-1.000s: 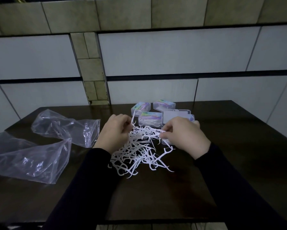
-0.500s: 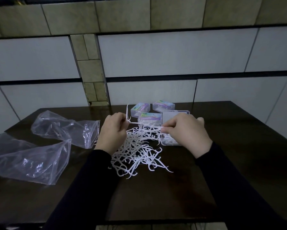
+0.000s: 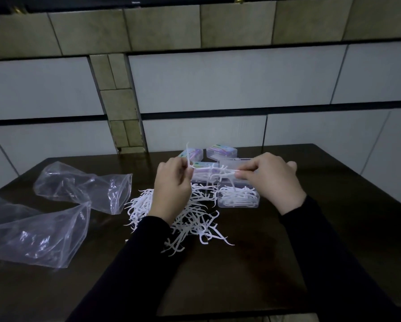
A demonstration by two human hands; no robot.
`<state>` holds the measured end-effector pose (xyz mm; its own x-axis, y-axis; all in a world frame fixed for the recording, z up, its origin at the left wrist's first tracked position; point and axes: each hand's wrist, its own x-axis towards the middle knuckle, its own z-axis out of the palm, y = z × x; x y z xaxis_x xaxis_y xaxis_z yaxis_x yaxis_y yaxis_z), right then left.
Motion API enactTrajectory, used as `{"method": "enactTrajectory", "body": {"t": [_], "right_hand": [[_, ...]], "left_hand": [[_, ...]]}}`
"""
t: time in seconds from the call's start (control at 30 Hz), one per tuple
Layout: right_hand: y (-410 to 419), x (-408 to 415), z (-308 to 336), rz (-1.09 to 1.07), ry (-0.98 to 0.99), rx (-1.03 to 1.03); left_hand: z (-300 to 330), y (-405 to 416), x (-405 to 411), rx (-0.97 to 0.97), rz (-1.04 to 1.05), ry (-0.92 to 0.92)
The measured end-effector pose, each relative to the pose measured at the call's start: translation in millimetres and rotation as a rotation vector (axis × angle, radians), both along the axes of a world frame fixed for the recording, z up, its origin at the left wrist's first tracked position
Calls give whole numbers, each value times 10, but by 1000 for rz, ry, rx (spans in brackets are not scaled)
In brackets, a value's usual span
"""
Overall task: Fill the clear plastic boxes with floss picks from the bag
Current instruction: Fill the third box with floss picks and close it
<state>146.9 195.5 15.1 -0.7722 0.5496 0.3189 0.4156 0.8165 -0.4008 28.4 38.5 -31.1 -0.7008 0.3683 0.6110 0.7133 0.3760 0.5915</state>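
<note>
A loose pile of white floss picks (image 3: 190, 219) lies on the dark table (image 3: 253, 270). My left hand (image 3: 172, 184) and my right hand (image 3: 270, 180) are raised above it, each pinching an end of a small bunch of floss picks (image 3: 214, 171) held level between them. Just below my right hand an open clear plastic box (image 3: 238, 198) holds several picks; its lid (image 3: 232, 161) stands up behind. Three closed boxes with coloured labels stand behind: one box (image 3: 221, 151), a second box (image 3: 192, 155) and a third box (image 3: 202, 167).
Two empty clear plastic bags lie on the left of the table, one bag (image 3: 83, 185) further back and a larger bag (image 3: 32, 235) near the left edge. A tiled wall (image 3: 218, 89) rises right behind the table.
Both hands have lifted from the pile with a few picks stretched between them. The open box with picks, hidden under my right hand before, now shows.
</note>
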Motion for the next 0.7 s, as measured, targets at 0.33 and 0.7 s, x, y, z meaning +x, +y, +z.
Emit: {"method": "enactTrajectory", "body": {"t": [0.33, 0.7], "right_hand": [[274, -22, -221, -72, -121, -19], [379, -63, -401, -1, -70, -111]], "left_hand": [[-30, 463, 51, -295, 15, 3], [56, 546, -55, -456, -116, 31]]}}
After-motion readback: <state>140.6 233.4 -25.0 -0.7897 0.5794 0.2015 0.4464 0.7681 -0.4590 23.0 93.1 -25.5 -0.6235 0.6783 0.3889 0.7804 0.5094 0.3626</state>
